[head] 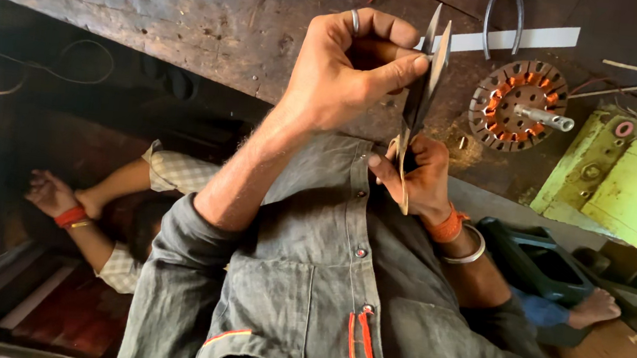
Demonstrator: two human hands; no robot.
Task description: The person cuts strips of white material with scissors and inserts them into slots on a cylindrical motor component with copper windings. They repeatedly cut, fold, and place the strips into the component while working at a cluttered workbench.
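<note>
Above my grey shirt [340, 282], my left hand [348, 69] is closed around the handles of a pair of scissors [425, 80]; the blades stand a little apart and point up toward the motor stator [518, 105]. Just below the scissors, my right hand [416, 177] pinches a thin pale strip [402, 181] between thumb and fingers, and the strip touches the blades. The stator, a round part with orange copper windings and a metal shaft, lies on the dark wooden bench [194, 11], to the right of the scissors. Just above the stator lie pliers [503, 14] and a white strip [519, 39]. To the right of the stator stands a yellow-green metal block [629, 185]. Far to the left of the stator, below the bench, another person [109, 206] lies with folded arms.
</note>
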